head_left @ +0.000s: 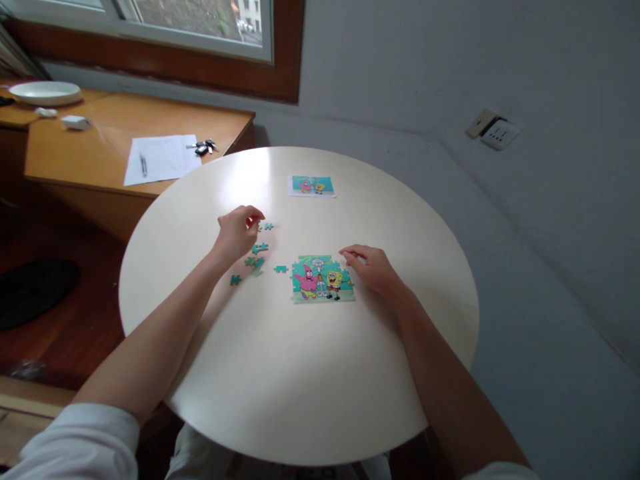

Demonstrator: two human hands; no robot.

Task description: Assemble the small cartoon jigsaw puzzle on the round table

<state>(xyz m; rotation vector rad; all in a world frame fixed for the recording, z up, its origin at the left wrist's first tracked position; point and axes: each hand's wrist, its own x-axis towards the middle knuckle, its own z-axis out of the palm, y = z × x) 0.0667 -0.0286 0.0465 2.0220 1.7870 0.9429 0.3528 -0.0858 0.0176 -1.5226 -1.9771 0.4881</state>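
A partly assembled jigsaw puzzle (pixel 321 283) with cartoon figures lies on the table, its upper corners stepped and uneven. My right hand (pixel 373 267) is at its upper right corner, thumb and fingertips pinched together; whether a piece is between them is too small to tell. Over the loose puzzle pieces (pixel 255 262) to the left hovers my left hand (pixel 237 233), its fingers curled into a pinch. Anything held there is hidden. One single puzzle piece (pixel 281 269) lies between that group and the assembled part.
A small reference picture (pixel 313 186) lies farther back on the round white table (pixel 280 373). Beyond it, a wooden desk (pixel 110 120) holds a paper sheet (pixel 160 160), keys (pixel 204 147) and a white plate (pixel 46 93). A wall (pixel 525 267) stands at the right.
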